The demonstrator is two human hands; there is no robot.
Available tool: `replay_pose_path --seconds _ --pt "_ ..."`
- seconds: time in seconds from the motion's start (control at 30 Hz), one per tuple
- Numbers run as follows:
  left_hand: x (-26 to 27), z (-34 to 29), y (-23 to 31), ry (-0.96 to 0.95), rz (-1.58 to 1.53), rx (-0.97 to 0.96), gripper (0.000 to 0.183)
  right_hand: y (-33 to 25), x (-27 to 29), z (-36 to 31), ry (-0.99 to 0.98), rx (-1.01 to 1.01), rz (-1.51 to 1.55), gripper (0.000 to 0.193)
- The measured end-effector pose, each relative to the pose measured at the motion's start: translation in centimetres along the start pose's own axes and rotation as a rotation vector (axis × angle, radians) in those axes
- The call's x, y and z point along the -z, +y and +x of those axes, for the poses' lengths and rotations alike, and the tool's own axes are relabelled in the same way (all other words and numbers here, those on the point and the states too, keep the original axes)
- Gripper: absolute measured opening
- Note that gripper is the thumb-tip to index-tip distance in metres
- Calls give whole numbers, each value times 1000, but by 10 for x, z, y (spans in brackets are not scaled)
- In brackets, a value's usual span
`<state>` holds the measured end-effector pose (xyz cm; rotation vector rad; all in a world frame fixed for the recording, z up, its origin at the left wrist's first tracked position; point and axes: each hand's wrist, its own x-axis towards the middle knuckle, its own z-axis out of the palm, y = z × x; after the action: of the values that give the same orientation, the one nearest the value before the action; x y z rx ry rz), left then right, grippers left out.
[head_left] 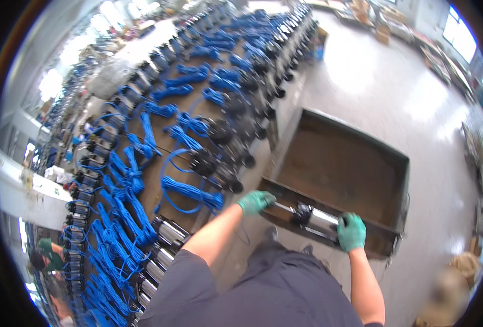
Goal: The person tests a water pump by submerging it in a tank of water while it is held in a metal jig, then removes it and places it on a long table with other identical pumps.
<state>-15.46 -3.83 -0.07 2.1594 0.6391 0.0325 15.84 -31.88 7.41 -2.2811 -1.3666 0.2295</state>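
One silver cylinder [322, 220] is over the narrow lower compartment of one metal bin [347, 158], right of centre. The right hand [352, 232] clamps one end; the left hand [255, 202] is at its rod [285, 207], whether closed I cannot tell. Many blue cable bundles [148, 132] crowd the worktop [191, 102], left.

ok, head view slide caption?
Green-gloved left hand and right hand at opposite ends of a silver-and-black cylinder, seen against a metal bin; bundled blue cables at left.
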Motion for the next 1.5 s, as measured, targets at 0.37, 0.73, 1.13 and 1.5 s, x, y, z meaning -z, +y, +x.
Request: replay_pose_path --seconds 0.37,0.73,1.13,1.5 --pt "-59 38 -33 13 -300 442 51 -1 -7 -4 64 4 -17 12" --pt "-12 -3 -8 80 147 -282 40 -3 -5 -4 30 -21 -29 14" --pt "-42 10 -13 343 -79 -178 49 -9 -2 -3 66 -6 -31 16" --pt "-32 29 3 -32 -393 455 49 -7 -2 -2 40 -47 -31 15"
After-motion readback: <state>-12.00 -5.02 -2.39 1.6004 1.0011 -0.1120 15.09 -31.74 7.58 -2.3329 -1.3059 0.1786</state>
